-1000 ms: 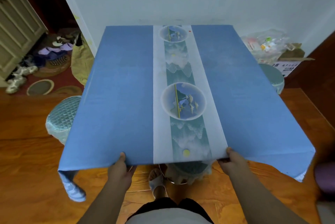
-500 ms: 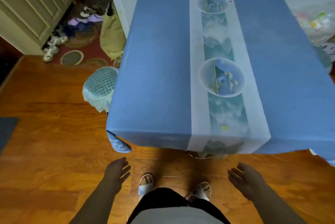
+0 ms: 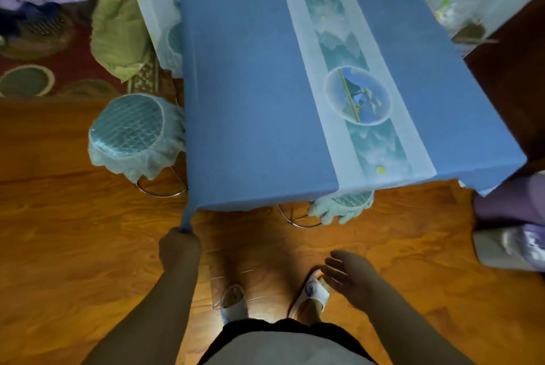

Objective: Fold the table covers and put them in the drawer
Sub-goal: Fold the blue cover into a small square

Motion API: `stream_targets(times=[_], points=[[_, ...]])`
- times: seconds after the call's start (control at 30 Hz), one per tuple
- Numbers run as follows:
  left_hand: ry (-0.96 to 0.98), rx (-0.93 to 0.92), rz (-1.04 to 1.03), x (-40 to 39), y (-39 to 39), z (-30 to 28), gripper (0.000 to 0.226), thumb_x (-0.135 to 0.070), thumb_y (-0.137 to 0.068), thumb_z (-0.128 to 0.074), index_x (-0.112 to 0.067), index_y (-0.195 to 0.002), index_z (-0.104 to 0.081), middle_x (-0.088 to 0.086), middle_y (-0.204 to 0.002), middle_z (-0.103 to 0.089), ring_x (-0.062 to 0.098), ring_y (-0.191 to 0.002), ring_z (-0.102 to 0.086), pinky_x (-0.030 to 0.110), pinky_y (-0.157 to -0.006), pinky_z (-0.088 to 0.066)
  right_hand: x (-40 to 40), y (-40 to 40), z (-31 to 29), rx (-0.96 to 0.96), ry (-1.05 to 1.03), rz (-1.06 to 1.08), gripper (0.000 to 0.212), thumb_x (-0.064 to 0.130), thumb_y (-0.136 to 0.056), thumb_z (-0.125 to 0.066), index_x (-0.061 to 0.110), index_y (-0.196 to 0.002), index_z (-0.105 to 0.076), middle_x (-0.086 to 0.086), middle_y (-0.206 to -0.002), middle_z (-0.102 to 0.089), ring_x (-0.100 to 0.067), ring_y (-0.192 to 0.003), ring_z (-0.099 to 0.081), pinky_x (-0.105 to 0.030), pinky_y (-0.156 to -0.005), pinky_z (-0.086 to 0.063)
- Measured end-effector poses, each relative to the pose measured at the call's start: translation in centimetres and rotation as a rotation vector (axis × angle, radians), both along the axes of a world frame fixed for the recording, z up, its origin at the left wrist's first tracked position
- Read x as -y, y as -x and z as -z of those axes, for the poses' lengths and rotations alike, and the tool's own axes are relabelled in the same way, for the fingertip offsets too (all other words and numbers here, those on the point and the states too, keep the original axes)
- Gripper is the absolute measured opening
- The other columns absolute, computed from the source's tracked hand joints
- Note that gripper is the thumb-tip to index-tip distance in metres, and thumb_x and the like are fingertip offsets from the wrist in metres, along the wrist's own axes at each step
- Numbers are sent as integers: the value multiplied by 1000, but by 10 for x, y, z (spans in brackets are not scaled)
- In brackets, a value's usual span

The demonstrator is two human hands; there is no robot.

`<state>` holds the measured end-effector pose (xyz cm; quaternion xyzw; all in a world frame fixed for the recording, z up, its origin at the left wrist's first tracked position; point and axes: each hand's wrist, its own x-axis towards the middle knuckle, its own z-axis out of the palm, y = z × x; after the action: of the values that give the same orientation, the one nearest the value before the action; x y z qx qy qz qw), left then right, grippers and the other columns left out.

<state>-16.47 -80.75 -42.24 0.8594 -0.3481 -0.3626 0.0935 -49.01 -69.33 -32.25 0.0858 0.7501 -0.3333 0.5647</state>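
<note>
Both forearms are bare, with no sleeves, watch or rings visible on the left hand (image 3: 180, 249) or the right hand (image 3: 349, 277). The person wears a light grey top over black shorts and pale open-toed slide sandals (image 3: 234, 301) with a small blue mark.

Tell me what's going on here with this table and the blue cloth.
A person stands at the near edge of a table draped in a blue table cover. Their left hand grips the cover's hanging near-left corner, while the right hand hangs open over the wooden floor, holding nothing. The cover lies spread flat, not yet folded. A covered stool sits beside the table's left side.
</note>
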Motion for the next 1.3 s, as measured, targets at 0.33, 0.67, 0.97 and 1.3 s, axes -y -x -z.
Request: stream_targets(times=[0.33, 0.67, 0.97, 1.3], points=[[79, -749, -363, -31, -95, -44, 30, -5, -93, -68, -8, -120, -56, 17, -84, -69, 27, -70, -61, 36, -56, -43, -35, -4, -7, -133, -65, 55, 24, 10, -103, -50, -3, -122, -56, -19, -108, -64, -31, -92, -65, -45, -85, -54], [130, -1319, -630, -31, -111, -83, 45, 0, -82, -50, -7, -126, -59, 17, -120, -67, 34, -95, -67, 40, -67, -57, -38, -27, -11, -99, -113, 5, 19, 7, -101, -51, -3, -116, -58, -22, -110, -64, -31, -88, -64, -40, -72, -54], [15, -1259, -754, -44, -94, -111, 37, -20, -96, -63, -12, -132, -62, 14, -118, -74, 32, -106, -71, 50, -77, -62, -30, -33, -10, -7, -46, -7, 14, 8, -101, -52, -2, -108, -58, -22, -108, -62, -32, -93, -63, -43, -83, -53], [543, -1452, -533, 86, -1, -273, 40, -14, -91, -60, 2, -128, -62, 20, -117, -72, 28, -105, -72, 39, -87, -58, -27, 31, -26, 49, 29, 168, 10, 8, -101, -48, 1, -100, -56, -18, -93, -60, -29, -80, -59, -34, -58, -57]])
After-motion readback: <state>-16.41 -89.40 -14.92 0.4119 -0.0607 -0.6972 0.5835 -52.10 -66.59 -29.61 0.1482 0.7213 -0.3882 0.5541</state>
